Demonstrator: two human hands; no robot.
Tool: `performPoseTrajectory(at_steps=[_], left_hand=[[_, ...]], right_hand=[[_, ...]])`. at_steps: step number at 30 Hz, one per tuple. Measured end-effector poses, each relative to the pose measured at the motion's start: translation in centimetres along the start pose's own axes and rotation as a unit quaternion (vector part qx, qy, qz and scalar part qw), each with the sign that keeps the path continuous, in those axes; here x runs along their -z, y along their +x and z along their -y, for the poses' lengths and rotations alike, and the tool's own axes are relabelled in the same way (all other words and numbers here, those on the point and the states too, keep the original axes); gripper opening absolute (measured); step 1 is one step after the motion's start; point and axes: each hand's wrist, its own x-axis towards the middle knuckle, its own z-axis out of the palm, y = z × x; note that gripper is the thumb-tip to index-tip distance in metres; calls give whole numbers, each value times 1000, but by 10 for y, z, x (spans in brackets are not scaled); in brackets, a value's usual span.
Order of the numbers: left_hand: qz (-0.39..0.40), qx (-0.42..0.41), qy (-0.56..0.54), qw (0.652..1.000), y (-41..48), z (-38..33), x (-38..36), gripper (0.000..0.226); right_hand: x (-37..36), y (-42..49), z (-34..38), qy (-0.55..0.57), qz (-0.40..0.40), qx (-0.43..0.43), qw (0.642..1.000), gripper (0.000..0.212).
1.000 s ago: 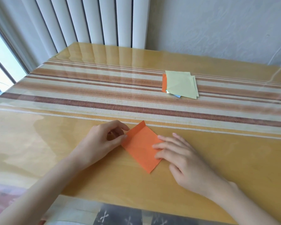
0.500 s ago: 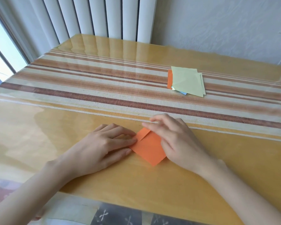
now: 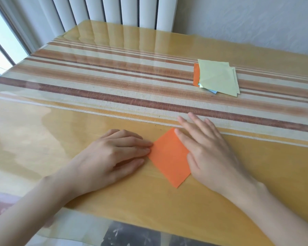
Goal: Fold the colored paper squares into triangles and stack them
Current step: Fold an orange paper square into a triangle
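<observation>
Orange paper (image 3: 168, 157) lies flat between both hands: left hand (image 3: 112, 153) touches its left corner with straight fingertips, right hand (image 3: 208, 150), fingers straight, apparently presses its right edge.

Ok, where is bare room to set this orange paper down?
Free: the striped cloth runner left of the pile of pale yellow, orange and blue paper squares, and the glossy wooden table left of the left hand. Crowded: between it and the right hand, where the orange paper sheet lies.

Orange paper (image 3: 169, 157); pale-yellow top sheet (image 3: 218, 77); brown-striped cloth (image 3: 114, 86).
</observation>
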Motion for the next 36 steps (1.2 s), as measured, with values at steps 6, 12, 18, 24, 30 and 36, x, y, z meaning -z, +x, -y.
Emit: performPoseTrajectory(at_steps=[6,12,18,24,30,36], left_hand=[[-38,103,-142,984,3,7,6,33],[-41,152,-180,971,6,5,5,36],[-30,177,-154,972,10,3,1,35],[-52,201,-147,967,14,-1,-2,33],[-47,233,-134,962,15,-1,-3,42],[-55,270,-90,957,18,-5,-6,50]], right_hand=[[5,4,9,110,-50,79,990,26],[4,8,14,140,-36,95,985,25],[7,11,19,169,-40,57,983,20],[-1,13,18,222,-20,59,973,38],[-3,13,16,204,-30,52,977,35],[-6,14,16,184,-20,48,982,32]])
